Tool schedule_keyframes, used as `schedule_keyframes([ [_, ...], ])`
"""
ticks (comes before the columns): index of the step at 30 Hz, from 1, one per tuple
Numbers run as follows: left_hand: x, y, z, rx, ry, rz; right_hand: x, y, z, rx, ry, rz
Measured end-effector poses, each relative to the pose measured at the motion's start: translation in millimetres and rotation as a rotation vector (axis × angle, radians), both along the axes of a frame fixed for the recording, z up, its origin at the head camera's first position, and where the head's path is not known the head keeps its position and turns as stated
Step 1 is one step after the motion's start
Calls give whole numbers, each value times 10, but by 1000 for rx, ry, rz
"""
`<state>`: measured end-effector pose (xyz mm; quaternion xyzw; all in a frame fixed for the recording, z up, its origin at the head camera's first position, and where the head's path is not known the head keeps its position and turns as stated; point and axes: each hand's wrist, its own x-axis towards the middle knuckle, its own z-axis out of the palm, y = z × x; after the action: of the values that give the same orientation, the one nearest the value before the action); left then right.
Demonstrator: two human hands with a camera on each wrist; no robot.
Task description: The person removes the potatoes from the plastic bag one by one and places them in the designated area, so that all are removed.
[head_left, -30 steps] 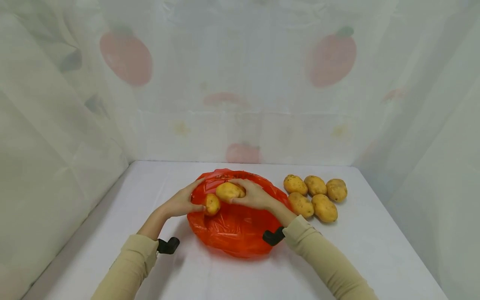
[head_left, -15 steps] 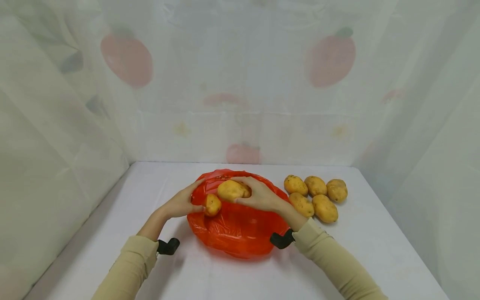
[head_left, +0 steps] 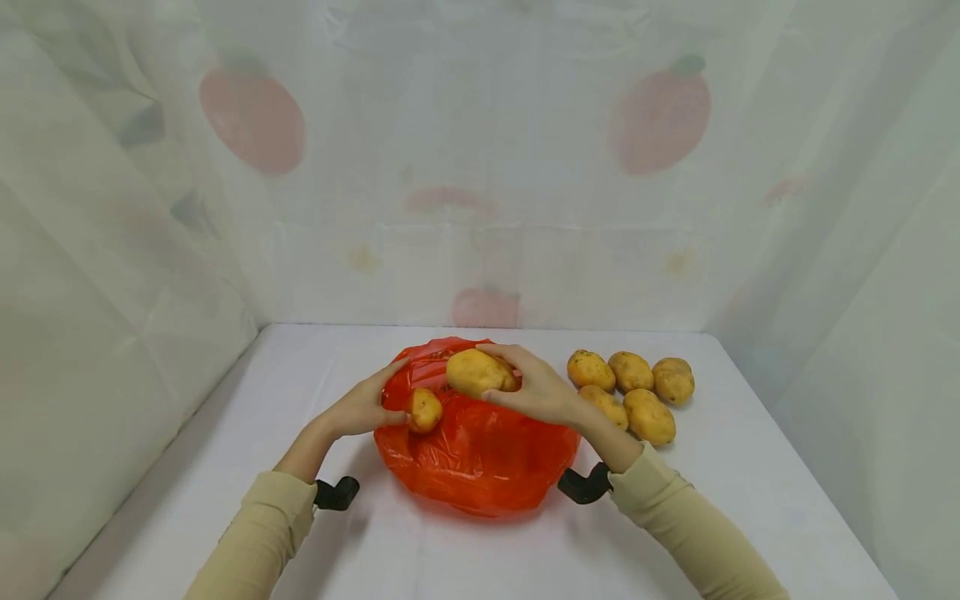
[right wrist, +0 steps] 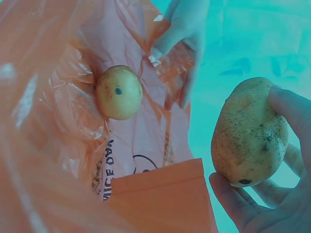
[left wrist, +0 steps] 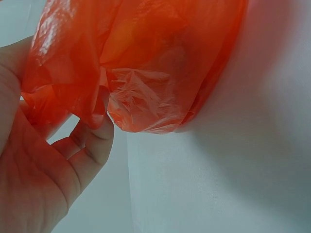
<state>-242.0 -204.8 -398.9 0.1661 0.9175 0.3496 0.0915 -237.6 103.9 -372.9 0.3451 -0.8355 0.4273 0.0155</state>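
Observation:
A red plastic bag lies spread open on the table. My left hand grips its left edge; in the left wrist view the fingers curl against the thin film. One potato rests inside the bag near my left thumb, also visible on the printed plastic in the right wrist view. With fingers and thumb around it, my right hand holds a second, larger potato above the back part of the bag. Dirt marks and a dark spot show on this held potato in the right wrist view.
Several loose potatoes sit grouped to the right of the bag, close to my right forearm. A white cloth covers the table. Pale curtains with faded fruit prints stand at the back and both sides.
My right hand has moved up and to the right with its potato, away from the potato inside the bag. My left hand stays at the bag's edge.

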Motion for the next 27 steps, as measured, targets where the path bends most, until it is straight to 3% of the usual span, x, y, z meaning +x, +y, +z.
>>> schedule_keyframes([
  [10, 1, 9, -5, -1, 3, -2, 116, 174, 19, -78, -21, -22],
  [19, 4, 9, -1, 3, 12, -6, 204, 369, 27, -138, -146, -70],
  [23, 2, 9, -6, -4, 18, -7, 242, 464, 41, -156, -133, -84],
  [27, 1, 11, -12, -3, 14, -6, 268, 546, 44, -157, -62, -103],
])
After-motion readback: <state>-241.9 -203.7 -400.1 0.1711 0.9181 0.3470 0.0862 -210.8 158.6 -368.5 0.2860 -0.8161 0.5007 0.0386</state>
